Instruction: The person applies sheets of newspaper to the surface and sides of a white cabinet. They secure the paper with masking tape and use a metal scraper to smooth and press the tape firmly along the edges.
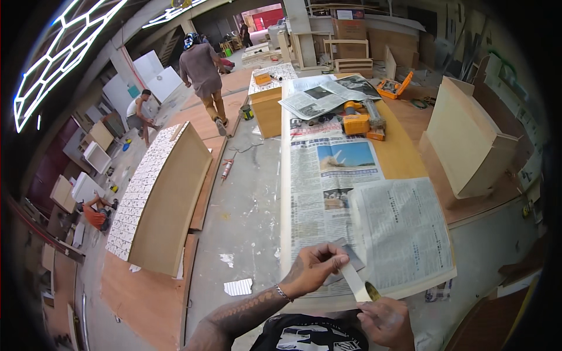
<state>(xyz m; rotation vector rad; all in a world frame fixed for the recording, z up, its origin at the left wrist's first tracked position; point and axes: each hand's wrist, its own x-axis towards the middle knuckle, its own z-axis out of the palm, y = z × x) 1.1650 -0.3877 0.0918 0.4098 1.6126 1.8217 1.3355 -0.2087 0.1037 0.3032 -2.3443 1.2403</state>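
Observation:
My left hand (319,270) pinches the free end of a pale strip of tape between thumb and fingertips. From there the strip runs down to a tape roll (371,291), which my right hand (386,322) grips at the lower edge of the view. Newspaper sheets (316,216) cover most of the wooden panel (404,155) under my hands. A flat grey piece (353,257) lies just behind my left fingers, partly hidden; its kind is unclear.
Yellow power tools (358,123) rest farther up the panel, near an open orange case (396,86). Plywood boxes stand at left (170,205) and right (468,140). A sealant tube (227,168) lies on the floor. One person (205,70) walks; others crouch at left.

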